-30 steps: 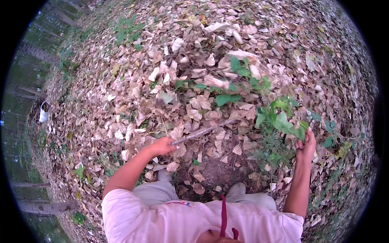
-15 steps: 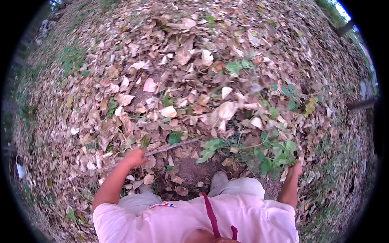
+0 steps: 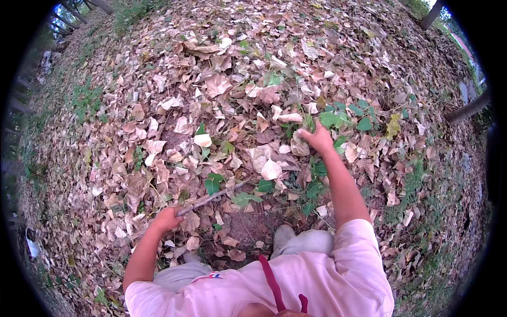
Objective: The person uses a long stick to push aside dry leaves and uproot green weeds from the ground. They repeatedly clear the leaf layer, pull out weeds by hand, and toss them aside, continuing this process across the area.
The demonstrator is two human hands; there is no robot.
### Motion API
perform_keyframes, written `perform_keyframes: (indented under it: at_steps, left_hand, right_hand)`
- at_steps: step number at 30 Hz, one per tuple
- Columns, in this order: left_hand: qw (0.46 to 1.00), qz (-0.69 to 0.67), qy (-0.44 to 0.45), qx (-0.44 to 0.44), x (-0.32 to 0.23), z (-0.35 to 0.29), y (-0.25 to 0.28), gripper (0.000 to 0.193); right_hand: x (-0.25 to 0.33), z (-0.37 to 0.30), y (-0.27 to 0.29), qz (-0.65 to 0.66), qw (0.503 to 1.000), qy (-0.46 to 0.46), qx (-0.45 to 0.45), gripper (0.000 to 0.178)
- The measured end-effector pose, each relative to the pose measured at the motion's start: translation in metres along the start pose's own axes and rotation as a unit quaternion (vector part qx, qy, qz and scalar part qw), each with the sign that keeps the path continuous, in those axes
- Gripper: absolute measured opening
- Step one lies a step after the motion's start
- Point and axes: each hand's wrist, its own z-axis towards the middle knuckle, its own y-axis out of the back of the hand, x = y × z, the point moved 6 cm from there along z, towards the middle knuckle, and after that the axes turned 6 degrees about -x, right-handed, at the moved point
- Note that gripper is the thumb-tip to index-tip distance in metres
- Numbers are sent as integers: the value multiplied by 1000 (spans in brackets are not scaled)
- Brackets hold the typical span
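Note:
My left hand (image 3: 168, 219) is closed around one end of a thin brown stick (image 3: 211, 199). The stick slants away to the right, and its far end lies among dry leaves and a few green ones. Farther forward and to the right, my right hand (image 3: 319, 139) reaches down into the leaf litter with thumb and fingers spread. Close to its fingertips are green leaves of a low plant (image 3: 331, 119) and a curled dry leaf (image 3: 300, 143). Part of its fingers is hidden by the hand itself.
Dry fallen leaves (image 3: 216, 84) cover the ground. A patch of bare soil (image 3: 245, 227) lies before my shoe (image 3: 284, 235). Tree trunks stand at the right (image 3: 469, 108) and far left (image 3: 74, 16). A white object (image 3: 34, 248) lies at the left edge.
My right hand has swung forward and left from beside my body into the leaves. Green leaves that were next to it there are gone from that spot. My left hand still grips the stick.

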Motion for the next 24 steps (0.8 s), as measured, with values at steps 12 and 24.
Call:
perform_keyframes:
  at_steps: [12,24]
  left_hand:
    - [980,-93,141,-103,79,-30,27,30]
    - [972,-5,166,-169,90,-13,49,28]
  right_hand:
    - [-13,-4,68,731,641,-159,-172,29]
    - [43,-46,167,628,748,11,-214,35]
